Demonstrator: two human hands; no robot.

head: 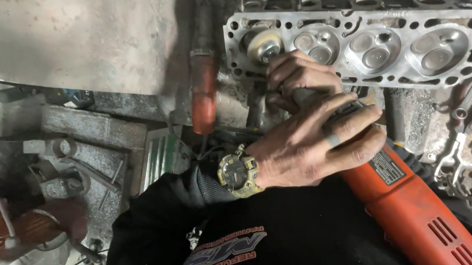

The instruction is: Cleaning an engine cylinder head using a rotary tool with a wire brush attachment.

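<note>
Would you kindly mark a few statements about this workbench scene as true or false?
1. The left hand lies over an orange power tool. True.
2. The tool's round wheel sits at the rightmost chamber of the cylinder head. False: it is at the leftmost.
3. The left wrist bears a watch. True.
4. The right hand rests far from the tool. False: its fingers grip the tool's front, near the wheel.

Orange plastic-bodied power grinder (414, 204) angled up-left, vent slots on rear, round pale buffing wheel (263, 45) pressed against leftmost chamber of grey aluminium cylinder head (363, 45), which stands on edge, three chambers exposed.
</note>
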